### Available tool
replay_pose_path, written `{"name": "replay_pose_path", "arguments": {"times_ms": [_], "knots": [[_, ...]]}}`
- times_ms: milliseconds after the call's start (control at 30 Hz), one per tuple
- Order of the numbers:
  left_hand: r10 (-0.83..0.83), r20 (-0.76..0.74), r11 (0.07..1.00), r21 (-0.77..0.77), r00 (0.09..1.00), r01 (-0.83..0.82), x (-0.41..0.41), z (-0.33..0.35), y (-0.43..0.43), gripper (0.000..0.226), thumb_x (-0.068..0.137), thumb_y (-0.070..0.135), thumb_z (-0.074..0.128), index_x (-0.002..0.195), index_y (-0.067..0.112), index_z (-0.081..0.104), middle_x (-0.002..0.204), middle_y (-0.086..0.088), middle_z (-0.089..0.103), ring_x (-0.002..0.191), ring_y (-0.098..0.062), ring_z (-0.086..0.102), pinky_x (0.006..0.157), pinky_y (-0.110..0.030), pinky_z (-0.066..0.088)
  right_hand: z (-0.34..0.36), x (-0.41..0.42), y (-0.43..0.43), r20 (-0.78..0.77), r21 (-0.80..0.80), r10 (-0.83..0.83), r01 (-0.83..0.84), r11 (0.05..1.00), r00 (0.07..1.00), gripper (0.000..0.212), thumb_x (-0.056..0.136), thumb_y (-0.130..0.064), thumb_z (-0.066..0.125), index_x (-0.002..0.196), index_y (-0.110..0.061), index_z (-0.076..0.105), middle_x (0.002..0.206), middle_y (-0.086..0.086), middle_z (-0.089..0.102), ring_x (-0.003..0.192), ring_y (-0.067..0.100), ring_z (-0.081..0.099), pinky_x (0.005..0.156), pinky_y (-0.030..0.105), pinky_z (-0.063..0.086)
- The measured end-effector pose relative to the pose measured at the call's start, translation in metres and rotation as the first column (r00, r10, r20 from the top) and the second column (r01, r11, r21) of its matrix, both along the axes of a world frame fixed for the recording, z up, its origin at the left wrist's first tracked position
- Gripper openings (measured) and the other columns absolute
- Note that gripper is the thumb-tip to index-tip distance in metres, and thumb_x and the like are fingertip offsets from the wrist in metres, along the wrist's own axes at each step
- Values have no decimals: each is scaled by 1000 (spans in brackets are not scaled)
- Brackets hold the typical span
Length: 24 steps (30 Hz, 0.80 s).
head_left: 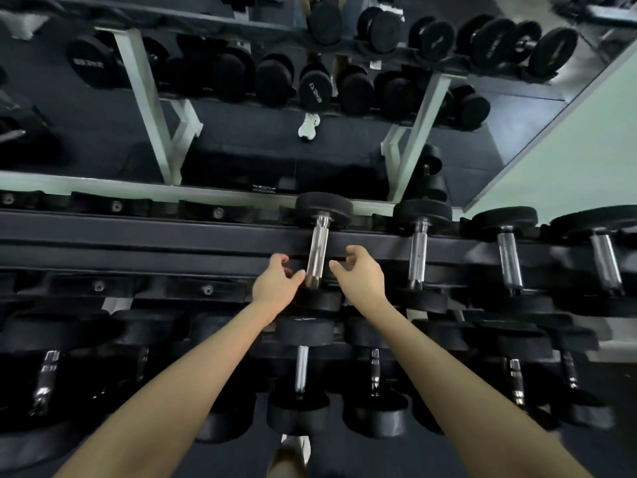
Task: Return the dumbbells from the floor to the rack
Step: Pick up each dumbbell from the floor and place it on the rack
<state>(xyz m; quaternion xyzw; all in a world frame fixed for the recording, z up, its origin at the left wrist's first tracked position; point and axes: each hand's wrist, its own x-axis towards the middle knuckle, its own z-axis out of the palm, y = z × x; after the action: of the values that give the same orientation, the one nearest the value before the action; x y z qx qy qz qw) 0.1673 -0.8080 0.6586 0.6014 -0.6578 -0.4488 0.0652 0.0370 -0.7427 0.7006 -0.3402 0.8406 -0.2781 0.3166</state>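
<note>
A black dumbbell with a chrome handle (319,251) lies across the top tier of the dark rack (138,236), its far head by the mirror and its near head at the front rail. My left hand (275,284) is just left of the handle's near end, fingertips close to or touching it. My right hand (360,272) hovers just right of the handle, fingers curled and apart. Neither hand is wrapped around the handle.
Three more dumbbells (418,253) rest on the top tier to the right. The lower tier holds several dumbbells (301,370). Bare cradles (206,289) sit on the top tier's left half. A mirror (241,132) behind reflects the rack. A foot (287,458) shows below.
</note>
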Motion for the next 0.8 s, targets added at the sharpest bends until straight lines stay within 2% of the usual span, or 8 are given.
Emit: {"name": "replay_pose_path", "arguments": {"times_ms": [133, 233, 400, 500, 600, 800], "knots": [[168, -30, 977, -129, 985, -170, 31, 5, 39, 43, 90, 27, 57, 128, 11, 45, 120, -7, 65, 113, -28, 60, 94, -34, 42, 9, 19, 48, -16, -45, 39, -40, 998, 999, 50, 91, -31, 59, 135, -11, 46, 128, 7, 59, 116, 20, 56, 89, 24, 40], [275, -94, 936, -203, 957, -289, 56, 11, 92, 39, 88, 20, 58, 124, 10, 48, 114, -7, 67, 109, -27, 62, 93, -33, 44, 8, 38, 96, 16, -82, 34, -32, 996, 999, 45, 89, -30, 61, 128, -10, 53, 114, 6, 65, 108, 21, 61, 84, 22, 39], [339, -124, 919, -171, 933, -356, 106, 11, 212, 34, 89, 16, 54, 123, 14, 50, 114, -3, 67, 108, -24, 61, 92, -30, 42, -8, 80, 192, 143, -106, 69, -54, 993, 987, 35, 85, -30, 65, 114, -11, 59, 88, 2, 63, 90, 23, 61, 92, 38, 49], [355, -105, 915, -163, 929, -368, 147, 3, 289, 33, 91, 9, 48, 124, 14, 50, 116, -3, 65, 108, -23, 61, 92, -31, 43, -28, 114, 254, 243, -75, 93, -77, 994, 965, 31, 82, -30, 66, 109, -17, 58, 86, 0, 62, 83, 19, 57, 90, 44, 50], [394, -52, 909, -127, 918, -397, 189, -8, 354, 32, 92, 11, 50, 124, 16, 50, 116, -1, 65, 105, -21, 61, 86, -28, 44, -47, 149, 309, 333, -8, 112, -116, 993, 936, 34, 83, -28, 67, 112, -13, 57, 86, 1, 62, 79, 18, 57, 83, 40, 51], [460, 72, 887, -80, 885, -455, 269, -48, 436, 30, 91, 11, 53, 120, 15, 51, 112, -1, 65, 103, -18, 61, 86, -29, 46, -97, 216, 382, 411, 114, 176, -242, 964, 895, 38, 83, -33, 67, 116, -16, 58, 97, 5, 67, 94, 23, 65, 90, 43, 54]]}}
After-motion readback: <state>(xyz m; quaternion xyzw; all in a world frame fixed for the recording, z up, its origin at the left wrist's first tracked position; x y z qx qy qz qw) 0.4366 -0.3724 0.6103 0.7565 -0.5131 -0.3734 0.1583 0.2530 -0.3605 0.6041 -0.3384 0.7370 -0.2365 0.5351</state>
